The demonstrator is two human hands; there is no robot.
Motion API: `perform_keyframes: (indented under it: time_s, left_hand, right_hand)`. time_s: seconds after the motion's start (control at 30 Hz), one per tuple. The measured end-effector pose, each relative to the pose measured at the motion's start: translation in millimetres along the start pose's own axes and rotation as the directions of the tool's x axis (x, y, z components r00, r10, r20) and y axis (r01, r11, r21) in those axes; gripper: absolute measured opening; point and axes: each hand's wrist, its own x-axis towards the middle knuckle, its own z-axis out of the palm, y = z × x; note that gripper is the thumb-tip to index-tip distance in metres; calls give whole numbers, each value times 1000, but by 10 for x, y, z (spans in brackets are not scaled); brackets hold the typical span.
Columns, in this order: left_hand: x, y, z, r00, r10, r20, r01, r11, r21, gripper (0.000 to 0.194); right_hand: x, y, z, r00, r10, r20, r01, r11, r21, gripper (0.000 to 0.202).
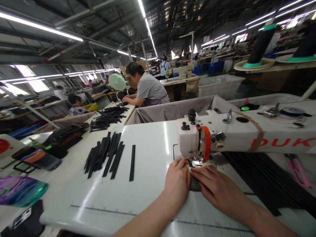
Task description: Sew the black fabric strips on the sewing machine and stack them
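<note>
At the needle of a white sewing machine, my left hand is closed at the near edge of the presser foot, its fingertips on a dark fabric piece. My right hand presses on the same black fabric piece from the right, fingers together. Much of that piece is hidden under the hands. One black strip lies alone to the left, beside a pile of black strips. Long black strips run under the machine arm at the right.
A ruler scale marks the table's near side. Left are a phone, a purple-green bottle and a clear cup. Pink snips lie right. A cloth-lined bin stands behind; a co-worker sits beyond.
</note>
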Motion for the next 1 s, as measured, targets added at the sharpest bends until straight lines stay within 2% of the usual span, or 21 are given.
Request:
perform_keyframes:
  time_s: [0.27, 0.6, 0.67, 0.77, 0.8, 0.9, 0.93, 1.0]
  left_hand:
    - [21, 23, -35, 998, -36, 47, 34, 998, 50, 16]
    - [-24, 1, -31, 999, 45, 24, -46, 998, 31, 19]
    - [25, -60, -48, 999, 33, 16, -34, 999, 24, 19]
    - [205, -257, -83, 999, 16, -32, -15, 1000, 10, 22]
    - [279, -344, -96, 998, 68, -20, -68, 998, -5, 21]
    - [463, -599, -160, 957, 259, 132, -258, 966, -28, 19]
    - [495, -661, -189, 953, 261, 158, -264, 965, -2, 18]
    - [495, -715, -247, 975, 178, 133, -191, 978, 88, 16]
  right_hand:
    - [-4, 0, 9, 1000, 1, 12, -1, 1000, -16, 35]
    - [-6, -3, 2, 1000, -1, 7, 1, 1000, 3, 37]
    - [-17, 5, 10, 1000, -9, 9, 9, 1000, -10, 37]
    - [-36, 20, 25, 1000, -18, 2, 18, 999, -29, 36]
    - [-42, 25, 29, 1000, -21, 1, 21, 999, -34, 36]
    - [-51, 36, 32, 1000, -28, 6, 28, 999, -38, 36]
    - [-51, 38, 30, 999, -31, 13, 32, 999, -41, 36]
    - [-48, 36, 24, 999, -33, 27, 34, 998, -47, 36]
